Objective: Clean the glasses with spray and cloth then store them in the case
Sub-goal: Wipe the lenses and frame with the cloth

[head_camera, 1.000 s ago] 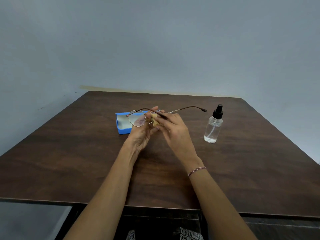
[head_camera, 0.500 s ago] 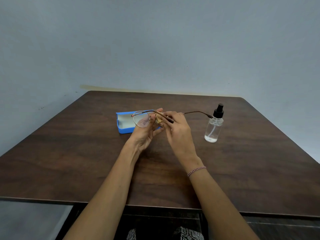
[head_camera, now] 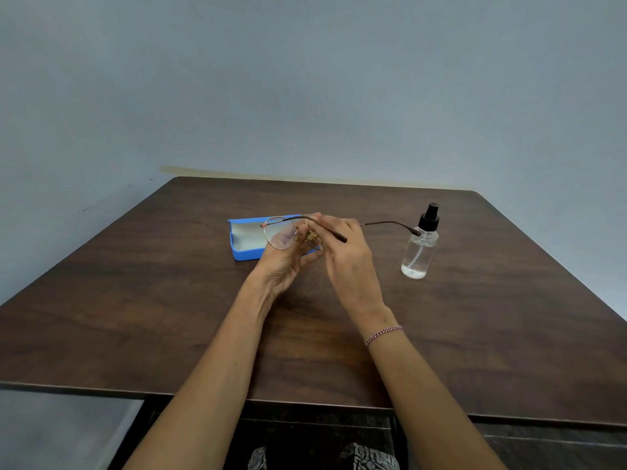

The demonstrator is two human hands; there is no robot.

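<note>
Thin round metal-rimmed glasses (head_camera: 280, 234) are held above the table's middle. My left hand (head_camera: 285, 262) grips them near the bridge, palm up. My right hand (head_camera: 346, 259) pinches a small yellowish cloth (head_camera: 310, 236) against the right lens, which is mostly hidden by the fingers. One temple arm (head_camera: 390, 224) sticks out to the right, its tip close to the spray bottle. An open blue case (head_camera: 247, 240) with a pale lining lies just behind my left hand. The clear spray bottle (head_camera: 420, 251) with a black nozzle stands upright to the right.
The dark wooden table (head_camera: 169, 317) runs back to a grey wall. Its front edge is near my body, and its left and right sides angle outward. A string bracelet (head_camera: 383, 334) circles my right wrist.
The glasses and both hands have drifted slightly right and down, so the temple tip now reaches the spray bottle's neck. The right fingers keep working the cloth on the lens.
</note>
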